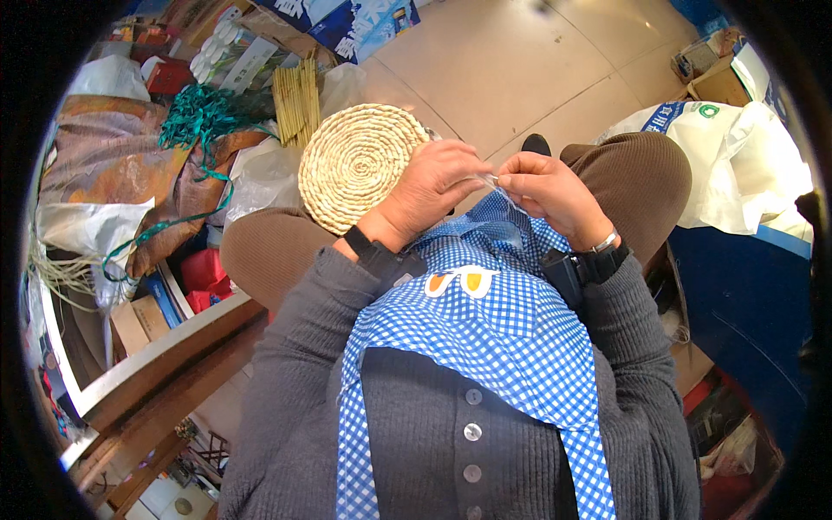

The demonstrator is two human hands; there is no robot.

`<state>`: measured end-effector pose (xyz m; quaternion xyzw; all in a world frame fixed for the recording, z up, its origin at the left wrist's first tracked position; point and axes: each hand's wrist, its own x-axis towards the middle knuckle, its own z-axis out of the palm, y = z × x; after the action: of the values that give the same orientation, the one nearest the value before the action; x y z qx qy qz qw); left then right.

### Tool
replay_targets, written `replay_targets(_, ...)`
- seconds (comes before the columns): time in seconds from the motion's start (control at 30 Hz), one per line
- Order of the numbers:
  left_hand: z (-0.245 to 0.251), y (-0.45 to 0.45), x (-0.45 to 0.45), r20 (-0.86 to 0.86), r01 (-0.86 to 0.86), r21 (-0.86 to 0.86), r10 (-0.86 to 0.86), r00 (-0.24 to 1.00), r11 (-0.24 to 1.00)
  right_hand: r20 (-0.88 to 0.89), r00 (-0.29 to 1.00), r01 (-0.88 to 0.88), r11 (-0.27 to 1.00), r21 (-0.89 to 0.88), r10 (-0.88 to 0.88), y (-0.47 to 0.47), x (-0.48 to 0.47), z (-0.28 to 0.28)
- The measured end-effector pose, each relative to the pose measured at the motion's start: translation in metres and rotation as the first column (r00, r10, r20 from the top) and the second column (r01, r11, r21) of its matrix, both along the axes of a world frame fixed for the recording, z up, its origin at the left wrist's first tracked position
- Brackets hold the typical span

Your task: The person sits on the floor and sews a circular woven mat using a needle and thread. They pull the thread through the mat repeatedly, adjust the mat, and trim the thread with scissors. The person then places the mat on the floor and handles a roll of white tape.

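My left hand (432, 185) and my right hand (549, 192) meet above my lap. Between their fingertips runs a thin, whitish translucent strip (492, 181), pinched by the right thumb and forefinger. Its other end lies at the left thumb and fingers. Whether it is thread or plastic is too small to tell. Just left of my left hand, a round coiled mat of braided straw (361, 162) is tilted up by my knee, its right edge partly behind that hand. A blue-and-white gingham apron (468, 312) covers my lap below both hands.
A bundle of straw stalks (296, 101) stands beyond the mat. Teal ribbon strips (201, 120) trail over cloth at the left, above an open drawer (175, 335). A white printed sack (721, 162) sits by my right knee. Tiled floor (494, 71) lies ahead.
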<state>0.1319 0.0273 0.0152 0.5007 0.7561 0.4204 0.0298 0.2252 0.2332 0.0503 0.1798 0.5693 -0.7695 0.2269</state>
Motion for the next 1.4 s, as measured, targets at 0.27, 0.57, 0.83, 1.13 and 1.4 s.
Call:
replay_targets(0.27,-0.023,-0.019,-0.032,-0.017,-0.120,-0.037,0.119,0.993,0.992,-0.057,0.998,0.000,1.000,0.002,0.000,0.011,0.018,0.006)
replay_targets(0.57,-0.002,-0.010,-0.002,-0.069,-0.256,0.069,0.260,0.963,0.964,-0.059,0.994,0.086,0.991,-0.099,-0.092,0.005,0.017,0.004)
replay_targets(0.83,-0.018,-0.043,0.043,0.963,-0.311,-0.041,-0.045,-0.267,0.950,-0.147,0.940,-0.264,0.927,0.265,0.309,-0.028,0.031,-0.004)
replay_targets(1.13,-0.038,-0.040,0.040,0.952,-0.335,-0.047,-0.060,-0.301,0.941,-0.176,0.868,-0.230,0.690,0.687,0.465,-0.035,0.024,-0.038)
replay_targets(1.4,-0.028,-0.037,0.039,0.980,-0.370,-0.060,-0.016,-0.200,0.927,-0.019,0.997,-0.055,0.867,0.495,0.074,-0.051,-0.001,-0.040)
